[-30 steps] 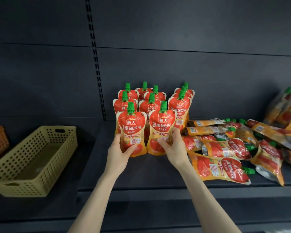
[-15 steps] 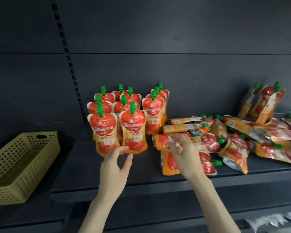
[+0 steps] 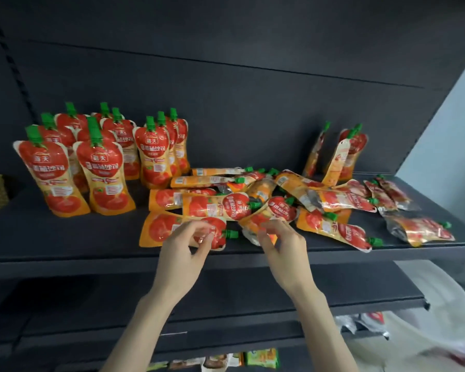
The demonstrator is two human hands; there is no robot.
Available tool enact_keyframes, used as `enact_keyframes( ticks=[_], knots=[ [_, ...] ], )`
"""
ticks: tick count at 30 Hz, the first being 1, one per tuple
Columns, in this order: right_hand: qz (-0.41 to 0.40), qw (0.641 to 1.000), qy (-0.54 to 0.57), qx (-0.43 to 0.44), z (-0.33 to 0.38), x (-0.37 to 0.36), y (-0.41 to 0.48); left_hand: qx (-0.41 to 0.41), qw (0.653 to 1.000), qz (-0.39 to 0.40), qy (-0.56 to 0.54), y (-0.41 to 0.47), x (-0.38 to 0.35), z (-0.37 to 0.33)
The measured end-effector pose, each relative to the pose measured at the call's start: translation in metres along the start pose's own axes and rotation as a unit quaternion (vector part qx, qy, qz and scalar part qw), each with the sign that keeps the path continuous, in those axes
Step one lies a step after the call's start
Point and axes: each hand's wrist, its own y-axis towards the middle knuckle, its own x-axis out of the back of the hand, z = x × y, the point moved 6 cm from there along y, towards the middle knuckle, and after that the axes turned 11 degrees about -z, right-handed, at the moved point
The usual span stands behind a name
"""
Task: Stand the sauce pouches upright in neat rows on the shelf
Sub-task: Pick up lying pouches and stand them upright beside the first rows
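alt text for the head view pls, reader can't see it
A person's left hand and right hand reach for lying sauce pouches heaped on a dark shelf. Upright pouches stand in rows at the left; leaning pouches rest against the back panel at the right.

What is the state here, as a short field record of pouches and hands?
standing pouches: upright rows, left on the shelf
lying pouches: jumbled pile, centre to right
leaning pouches: few, against back wall, right
left hand: over front lying pouch, grip unclear
right hand: at neighbouring curled pouch, grip unclear
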Motion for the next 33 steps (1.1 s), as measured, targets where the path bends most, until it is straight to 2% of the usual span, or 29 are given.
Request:
enact_keyframes(
  ticks=[9,14,17,21,25,29,33],
  knots=[
    [-0.003,0.999,0.000,0.033,-0.030,0.001,0.092,-0.024,0.998,0.009,0.059,0.096,-0.079,0.002],
    [0.035,0.999,-0.016,0.035,-0.047,-0.027,0.156,-0.001,0.995,0.038,0.094,0.164,-0.121,0.031],
    [0.060,0.998,-0.008,0.013,-0.062,-0.051,0.194,0.036,0.988,0.089,0.119,0.200,-0.143,0.054],
    [0.129,0.990,-0.055,-0.010,-0.083,-0.084,0.237,0.107,0.968,0.179,0.141,0.224,-0.163,0.083],
    [0.226,0.965,-0.131,-0.026,-0.108,-0.114,0.266,0.128,0.934,0.243,0.226,0.230,-0.176,0.105],
    [0.287,0.939,-0.182,-0.049,-0.126,-0.130,0.279,0.099,0.923,0.226,0.296,0.234,-0.179,0.110],
    [0.319,0.927,-0.185,-0.064,-0.133,-0.135,0.289,0.110,0.939,0.198,0.259,0.238,-0.179,0.113]
  ],
)
